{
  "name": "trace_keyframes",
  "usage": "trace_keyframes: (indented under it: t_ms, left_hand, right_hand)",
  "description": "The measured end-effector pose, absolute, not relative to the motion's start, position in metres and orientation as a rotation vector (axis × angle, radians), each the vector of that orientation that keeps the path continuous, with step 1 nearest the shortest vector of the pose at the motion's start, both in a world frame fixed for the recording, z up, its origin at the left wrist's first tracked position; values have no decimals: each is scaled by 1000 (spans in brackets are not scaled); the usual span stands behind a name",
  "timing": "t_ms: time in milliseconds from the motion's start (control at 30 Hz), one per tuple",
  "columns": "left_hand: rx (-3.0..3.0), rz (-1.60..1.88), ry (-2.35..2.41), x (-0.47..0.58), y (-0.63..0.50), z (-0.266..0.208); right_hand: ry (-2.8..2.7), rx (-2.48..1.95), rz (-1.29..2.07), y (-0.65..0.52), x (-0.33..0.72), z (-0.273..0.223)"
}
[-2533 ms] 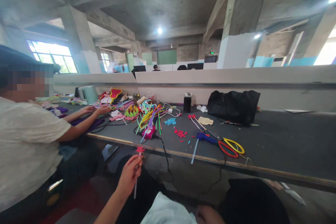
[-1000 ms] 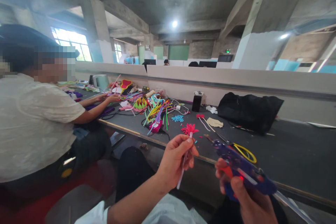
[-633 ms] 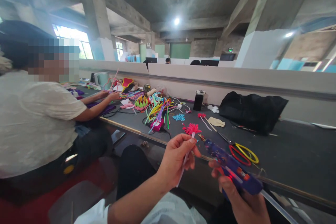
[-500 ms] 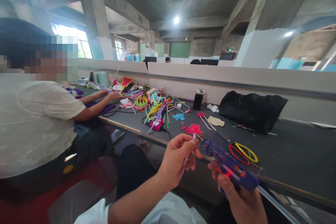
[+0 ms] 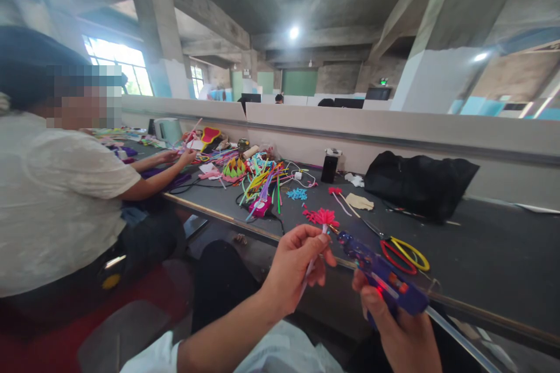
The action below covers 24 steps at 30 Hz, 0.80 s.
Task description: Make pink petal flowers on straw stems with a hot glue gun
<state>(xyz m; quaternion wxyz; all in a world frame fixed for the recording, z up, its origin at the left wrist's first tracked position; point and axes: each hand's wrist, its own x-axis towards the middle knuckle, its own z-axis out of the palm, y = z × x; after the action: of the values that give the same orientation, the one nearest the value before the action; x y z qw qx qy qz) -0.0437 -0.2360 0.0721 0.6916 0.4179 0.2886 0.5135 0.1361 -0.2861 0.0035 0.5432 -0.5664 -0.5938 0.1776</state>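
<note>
My left hand (image 5: 300,265) pinches the pale stem of a pink pipe-cleaner flower (image 5: 325,217), its fluffy head pointing up above my fingertips. Wrapped round a purple glue gun (image 5: 380,274) is my right hand (image 5: 400,320); a red light glows on the gun's side and a clear glue stick (image 5: 459,338) runs out of its back. The gun's nozzle is close to the flower's base; whether they touch I cannot tell. Loose pink pieces (image 5: 310,215) lie on the table behind the flower. Scissors (image 5: 405,253) with red and yellow handles rest beyond the glue gun.
On the dark table (image 5: 494,262) are a pile of coloured pipe cleaners (image 5: 265,180), small blue pieces (image 5: 297,193), another pink-topped stem (image 5: 336,191), a phone (image 5: 329,169) and a black bag (image 5: 417,186). At the left a co-worker (image 5: 56,186) handles pink stems.
My hands, the flower and the glue gun stay almost in place, with only a slight shift. The co-worker at the left has moved a little leftward in view.
</note>
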Motion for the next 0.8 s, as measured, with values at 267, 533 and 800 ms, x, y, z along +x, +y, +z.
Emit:
trace_keyframes:
  t_ms: [267, 533, 800]
  left_hand:
    - [939, 1149, 632, -44, -233, 69]
    - [928, 1124, 651, -37, -217, 58]
    - [886, 1074, 694, -20, -169, 48]
  right_hand:
    - [-1401, -1325, 409, -283, 137, -1]
    - [-1281, -1390, 433, -276, 130, 1]
    - [-1275, -1477, 317, -233, 146, -1]
